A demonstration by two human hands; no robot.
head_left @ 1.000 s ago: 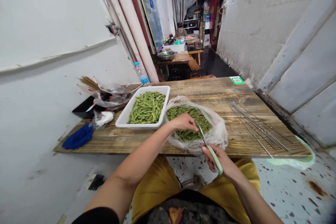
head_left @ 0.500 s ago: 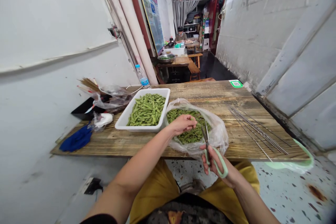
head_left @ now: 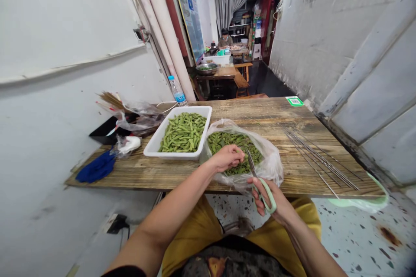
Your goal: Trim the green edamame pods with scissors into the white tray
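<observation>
My left hand [head_left: 226,157] is closed in a pinch on a green bean pod over the clear plastic bag [head_left: 271,162] full of green pods. My right hand [head_left: 272,199] grips green-handled scissors [head_left: 261,184] at the near table edge, their blades pointing up toward the left hand's pod. A white tray [head_left: 155,143] heaped with trimmed green pods stands just left of the bag on the wooden table [head_left: 292,121].
Several thin metal skewers [head_left: 320,159] lie on the table's right side. A blue cloth [head_left: 95,169], a black tray with bagged bamboo sticks [head_left: 130,117] and a water bottle [head_left: 177,91] sit at the left. Walls close in on both sides. A person sits at a far table [head_left: 224,39].
The left hand lifted a pod out of the bag and drew it toward the scissors. The scissor handles opened, then closed again with the blades near the pod.
</observation>
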